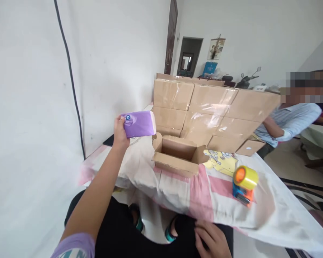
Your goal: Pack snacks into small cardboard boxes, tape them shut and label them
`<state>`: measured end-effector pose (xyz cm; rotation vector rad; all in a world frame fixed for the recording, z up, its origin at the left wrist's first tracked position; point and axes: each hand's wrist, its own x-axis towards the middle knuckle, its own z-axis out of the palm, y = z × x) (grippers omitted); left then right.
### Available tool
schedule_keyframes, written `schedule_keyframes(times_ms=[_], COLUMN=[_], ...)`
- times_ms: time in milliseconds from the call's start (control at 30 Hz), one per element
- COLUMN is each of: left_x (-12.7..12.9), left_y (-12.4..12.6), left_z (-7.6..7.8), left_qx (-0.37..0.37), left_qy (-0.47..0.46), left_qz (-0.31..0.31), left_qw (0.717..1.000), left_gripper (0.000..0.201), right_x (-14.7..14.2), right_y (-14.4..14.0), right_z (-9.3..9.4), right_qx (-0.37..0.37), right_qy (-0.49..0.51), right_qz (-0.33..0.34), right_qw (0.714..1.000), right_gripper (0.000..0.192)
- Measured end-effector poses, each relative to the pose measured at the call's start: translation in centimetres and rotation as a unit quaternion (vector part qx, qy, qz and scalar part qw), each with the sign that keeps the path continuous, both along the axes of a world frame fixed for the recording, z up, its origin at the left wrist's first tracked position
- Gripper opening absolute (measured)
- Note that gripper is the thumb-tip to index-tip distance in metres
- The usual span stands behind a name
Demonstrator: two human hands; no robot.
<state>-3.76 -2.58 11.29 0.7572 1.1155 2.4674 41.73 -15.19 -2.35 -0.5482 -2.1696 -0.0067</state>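
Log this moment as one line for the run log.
left hand: holds purple pack raised | right hand: rests on lap, holds nothing | open box: on table, right of pack | tape dispenser: on cloth

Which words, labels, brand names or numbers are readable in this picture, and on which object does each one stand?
None can be read.
Purple plastic-wrapped pack in the left hand: round blue logo, too blurred.
Yellow sheet beside the open brown cardboard box: small marks, illegible.
Yellow tape roll on its orange dispenser: no text visible.
Stacked sealed cardboard boxes: no print visible.
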Motion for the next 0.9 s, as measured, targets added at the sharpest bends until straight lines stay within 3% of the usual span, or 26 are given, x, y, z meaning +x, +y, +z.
schedule_keyframes(times_ms=[67,133,267,367,467,567,633,733,900], left_x=[3.1,5.6,9.0,10.2,9.8,8.1,7.0,6.2,6.8], left_y=[-0.5,-0.7,-0.7,-1.0,-2.0,-3.7,-5.0,-6.4,-5.5], left_z=[0.3,0.4,-0.2,-1.1,-1.9,-2.1,-1.9,-2.0,-4.4], left_qx=[0.015,0.006,-0.023,-0.063,-0.118,-0.185,-0.239,-0.311,-0.291], left_qy=[-0.008,-0.014,-0.005,0.018,0.054,0.083,0.123,0.227,0.373], left_qz=[-0.033,-0.057,-0.134,-0.188,-0.235,-0.273,-0.262,-0.229,-0.225], left_qw=[0.999,0.998,0.991,0.980,0.963,0.940,0.927,0.894,0.852], left_gripper=[0.039,0.044,0.048,0.050,0.054,0.062,0.066,0.063,0.053], right_x=[-1.7,-4.7,-12.7,-17.6,-19.4,-18.2,-16.7,-14.8,-14.6], right_y=[-0.1,0.7,5.4,10.2,14.4,17.0,18.2,19.6,20.8], right_z=[3.1,7.5,16.0,18.9,19.1,18.3,17.8,17.1,15.8], right_qx=[0.035,0.072,0.167,0.157,0.060,-0.055,-0.086,-0.121,-0.228], right_qy=[-0.023,-0.060,-0.194,-0.284,-0.339,-0.312,-0.302,-0.351,-0.402], right_qz=[-0.010,-0.001,0.001,-0.034,-0.041,-0.027,-0.021,0.019,-0.014], right_qw=[0.999,0.996,0.967,0.945,0.938,0.948,0.949,0.928,0.887], right_gripper=[0.034,0.042,0.064,0.100,0.122,0.132,0.127,0.120,0.109])
